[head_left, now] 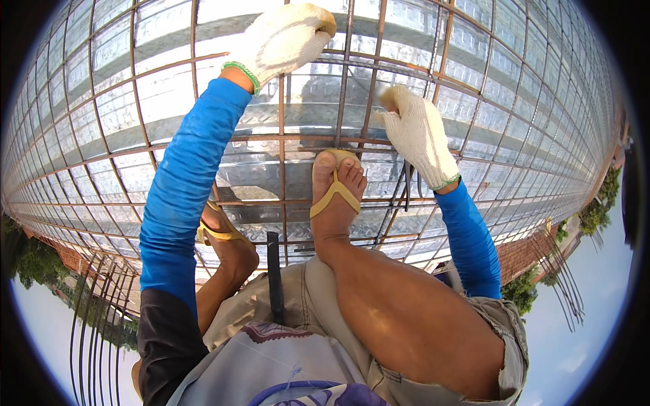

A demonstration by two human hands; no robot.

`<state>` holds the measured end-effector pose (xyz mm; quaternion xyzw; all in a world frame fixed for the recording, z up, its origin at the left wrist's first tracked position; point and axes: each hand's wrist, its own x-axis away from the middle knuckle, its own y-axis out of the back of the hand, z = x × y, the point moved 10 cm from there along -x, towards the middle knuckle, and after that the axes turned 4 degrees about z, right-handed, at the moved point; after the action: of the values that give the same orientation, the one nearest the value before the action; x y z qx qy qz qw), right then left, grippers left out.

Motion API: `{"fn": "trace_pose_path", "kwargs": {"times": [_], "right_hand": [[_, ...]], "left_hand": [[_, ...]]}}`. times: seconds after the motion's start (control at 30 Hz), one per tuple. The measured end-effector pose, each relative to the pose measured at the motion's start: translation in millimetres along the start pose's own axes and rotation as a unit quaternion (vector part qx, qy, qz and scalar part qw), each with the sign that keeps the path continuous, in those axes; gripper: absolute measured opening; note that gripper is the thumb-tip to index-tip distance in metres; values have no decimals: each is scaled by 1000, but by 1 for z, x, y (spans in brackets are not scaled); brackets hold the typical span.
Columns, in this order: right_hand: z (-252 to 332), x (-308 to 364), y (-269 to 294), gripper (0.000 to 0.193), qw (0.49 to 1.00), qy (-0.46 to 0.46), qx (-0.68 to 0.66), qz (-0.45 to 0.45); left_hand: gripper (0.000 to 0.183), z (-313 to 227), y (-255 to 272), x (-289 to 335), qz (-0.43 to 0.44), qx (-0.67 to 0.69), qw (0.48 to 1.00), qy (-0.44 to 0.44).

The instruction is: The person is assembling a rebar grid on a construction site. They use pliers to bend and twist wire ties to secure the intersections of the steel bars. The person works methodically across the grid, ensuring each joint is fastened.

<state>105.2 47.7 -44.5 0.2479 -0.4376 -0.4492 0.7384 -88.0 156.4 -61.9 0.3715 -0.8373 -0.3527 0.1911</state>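
My left hand (284,42), in a white knitted glove with a green cuff, is over the rebar mesh (282,162) at the top of the view. Its fingers are curled closed, and whatever they hold is hidden. My right hand (418,132), gloved the same way, is lower and to the right, just above the bars. Its fingers are bent round, with the thumb and fingertips together toward the left. Below its palm, dark pliers-like handles (407,184) stick out; the head of that tool cannot be seen.
Ribbed metal decking (257,177) lies under the mesh. My feet in yellow flip-flops (336,196) stand on it. A dark strap (274,277) hangs by my shorts. Upright rebar (101,325) rises at the lower left, more bars (565,291) at the right, near trees (599,203).
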Motion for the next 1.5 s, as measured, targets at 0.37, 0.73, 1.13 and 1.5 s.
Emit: {"fn": "trace_pose_path", "kwargs": {"times": [0.37,0.73,1.13,1.5], "right_hand": [[21,-18,-21,32,994,-18,-100,-33],[13,-21,-8,28,984,-71,-161,-39],[47,-17,-3,35,997,36,16,-63],[30,-17,-9,30,973,-51,-223,-32]], "left_hand": [[29,7,-15,-15,52,-59,995,66],[23,2,-23,-2,-77,-33,983,161],[21,-4,-17,6,-164,-6,971,171],[12,-31,-11,36,-205,60,975,68]]}}
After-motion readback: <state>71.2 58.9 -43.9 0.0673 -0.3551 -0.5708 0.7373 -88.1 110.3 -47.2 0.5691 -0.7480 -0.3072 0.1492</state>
